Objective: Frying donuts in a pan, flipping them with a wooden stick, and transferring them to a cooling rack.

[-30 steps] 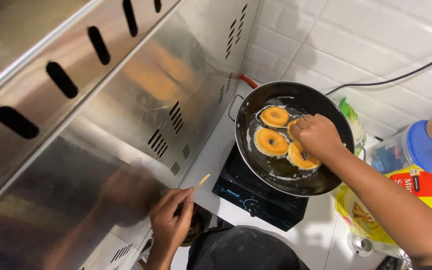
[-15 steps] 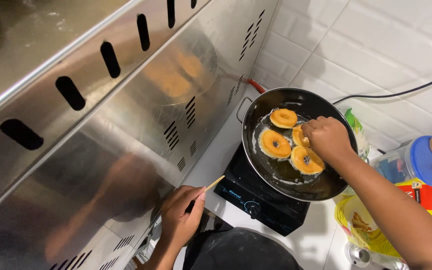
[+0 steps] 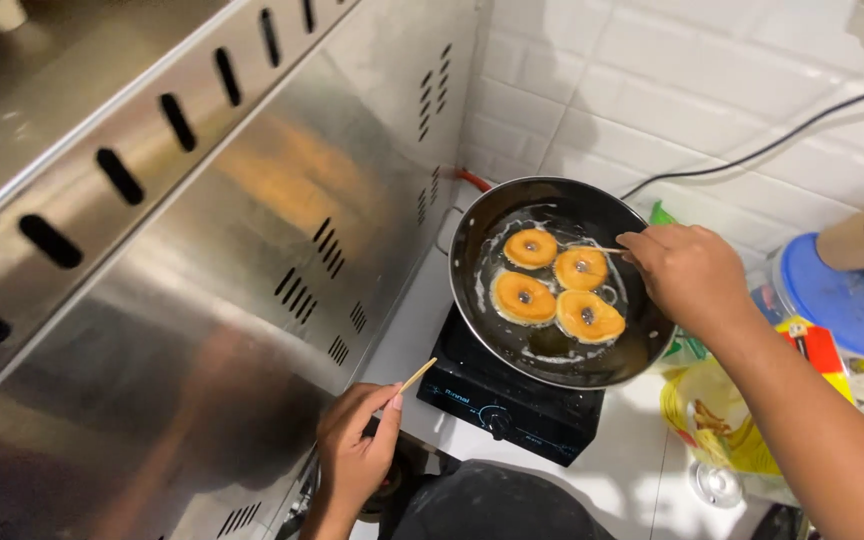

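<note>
Sticks in both hands [image 3: 692,275], doughnuts [image 3: 557,285] frying.

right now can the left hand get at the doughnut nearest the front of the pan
Probably yes. The left hand sits low by the stove, holding a thin stick, and nothing stands between it and the front doughnut. The right hand hovers over the pan farther back.
</note>
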